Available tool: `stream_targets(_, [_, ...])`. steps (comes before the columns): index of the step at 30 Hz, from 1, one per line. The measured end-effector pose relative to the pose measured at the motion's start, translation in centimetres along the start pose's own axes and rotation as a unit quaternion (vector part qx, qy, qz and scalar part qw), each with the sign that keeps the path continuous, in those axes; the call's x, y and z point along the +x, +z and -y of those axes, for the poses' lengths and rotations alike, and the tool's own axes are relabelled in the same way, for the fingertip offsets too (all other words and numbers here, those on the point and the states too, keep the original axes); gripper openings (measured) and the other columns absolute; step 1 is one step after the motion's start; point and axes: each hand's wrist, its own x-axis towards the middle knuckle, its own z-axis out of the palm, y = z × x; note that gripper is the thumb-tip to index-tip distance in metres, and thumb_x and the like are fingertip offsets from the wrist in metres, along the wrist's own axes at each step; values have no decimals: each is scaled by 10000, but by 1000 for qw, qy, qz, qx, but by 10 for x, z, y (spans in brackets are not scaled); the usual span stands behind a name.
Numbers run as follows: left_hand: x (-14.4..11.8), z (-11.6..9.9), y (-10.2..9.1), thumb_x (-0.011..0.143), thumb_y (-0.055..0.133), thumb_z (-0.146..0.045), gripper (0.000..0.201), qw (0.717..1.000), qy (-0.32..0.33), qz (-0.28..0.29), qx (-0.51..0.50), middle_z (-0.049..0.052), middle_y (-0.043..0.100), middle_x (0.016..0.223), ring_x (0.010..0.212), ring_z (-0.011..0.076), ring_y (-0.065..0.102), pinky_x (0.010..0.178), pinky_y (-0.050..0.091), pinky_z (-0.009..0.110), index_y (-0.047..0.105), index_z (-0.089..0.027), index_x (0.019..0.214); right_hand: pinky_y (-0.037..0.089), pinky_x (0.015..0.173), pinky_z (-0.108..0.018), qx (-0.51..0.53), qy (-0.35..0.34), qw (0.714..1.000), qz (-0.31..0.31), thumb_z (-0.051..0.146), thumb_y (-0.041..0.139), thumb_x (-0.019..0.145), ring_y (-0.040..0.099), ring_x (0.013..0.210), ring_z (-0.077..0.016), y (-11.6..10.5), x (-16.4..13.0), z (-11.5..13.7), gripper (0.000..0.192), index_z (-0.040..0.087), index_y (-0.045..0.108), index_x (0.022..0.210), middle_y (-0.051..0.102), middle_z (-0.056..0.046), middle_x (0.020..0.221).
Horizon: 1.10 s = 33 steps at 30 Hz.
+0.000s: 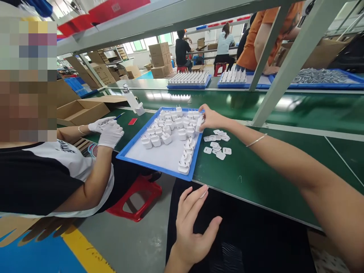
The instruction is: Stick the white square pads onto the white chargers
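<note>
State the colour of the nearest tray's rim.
The tray rim is blue; the head view shows it best.

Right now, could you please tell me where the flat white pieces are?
In the head view, the flat white pieces lie on the green table, just right of the blue tray.

Open room in the tray (155, 167) at near left, plugs (166, 127) crowding its far half and right side, plates (226, 151) scattered just right, open bench (264, 189) nearer the edge, slanting post (298, 60) beyond, gloves (110, 133) left.
</note>
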Motion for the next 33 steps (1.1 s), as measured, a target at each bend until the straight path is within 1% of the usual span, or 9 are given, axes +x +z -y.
stream_targets(6, [-9, 16, -9, 843, 710, -147, 509, 999, -25, -8, 33, 113, 713, 1286, 1188, 230, 698, 1132, 522, 446, 592, -168, 1338, 599, 859, -422, -67, 51, 995, 50, 357, 677, 955, 679, 1007, -221, 36, 20, -2, 393, 159, 597, 1284, 658, -89, 1209])
stream_targets(10, [-10, 19, -5, 855, 697, -105, 503, 999, -40, 6, 16, 94, 701, 1309, 1229, 199, 671, 1175, 483, 396, 590, -177, 1341, 573, 887, -541, -68, 69, 994, 55, 205, 904, 641, 660, 1000, -318, 42, 19, -2, 829, 138, 477, 1348, 658, -121, 1129])
stream_targets(13, [-10, 19, 0, 858, 696, -104, 524, 999, -42, 19, -17, 92, 679, 1343, 1268, 200, 645, 1186, 472, 380, 581, -178, 1364, 498, 1039, -561, -47, 52, 997, 38, 183, 910, 561, 574, 1232, -375, 35, 14, 5, 998, 198, 395, 1416, 565, -163, 1356])
stream_targets(16, [-11, 21, 3, 857, 694, -93, 555, 997, -48, 31, -54, 86, 651, 1383, 1299, 201, 620, 1178, 476, 355, 573, -195, 1389, 407, 1156, -519, -28, 40, 999, -8, 247, 886, 620, 428, 1427, -353, 11, 0, 12, 1042, 244, 315, 1492, 413, -157, 1548])
stream_targets(18, [-12, 22, 4, 856, 698, -92, 568, 994, -61, 45, -83, 74, 637, 1400, 1308, 195, 610, 1155, 492, 325, 578, -222, 1395, 398, 1162, -524, -22, 53, 997, -47, 292, 826, 711, 433, 1432, -338, -11, -20, 14, 922, 228, 340, 1492, 450, -157, 1524])
stream_targets(22, [-4, 22, 11, 889, 689, -141, 503, 972, -130, 91, -175, 43, 629, 1415, 1330, 181, 592, 1156, 486, 298, 612, -288, 1364, 516, 1025, -525, -8, 93, 993, -77, 364, 701, 828, 633, 1194, -315, -49, -83, 12, 416, 186, 636, 1199, 652, -140, 1313])
stream_targets(27, [19, 28, 39, 939, 660, -257, 283, 901, -220, 144, -345, 42, 675, 1336, 1300, 187, 616, 1145, 492, 302, 716, -300, 1213, 559, 927, -470, -39, 141, 985, -93, 345, 713, 807, 707, 949, -259, -87, -163, -16, 187, 204, 756, 923, 768, -69, 1019])
stream_targets(30, [30, 35, 63, 925, 679, -287, 237, 894, -228, 162, -349, 57, 677, 1323, 1300, 204, 611, 1158, 476, 328, 747, -280, 1153, 564, 920, -432, -97, 207, 959, -166, 282, 701, 846, 712, 922, -228, -122, -202, -47, 139, 187, 762, 928, 771, -49, 974])
stream_targets(33, [41, 44, 85, 906, 697, -307, 228, 915, -206, 167, -303, 58, 663, 1338, 1303, 228, 603, 1167, 467, 378, 754, -277, 1125, 573, 930, -429, -175, 291, 902, -266, 305, 693, 930, 698, 1010, -210, -172, -248, -80, 205, 154, 712, 1068, 733, -64, 1097])
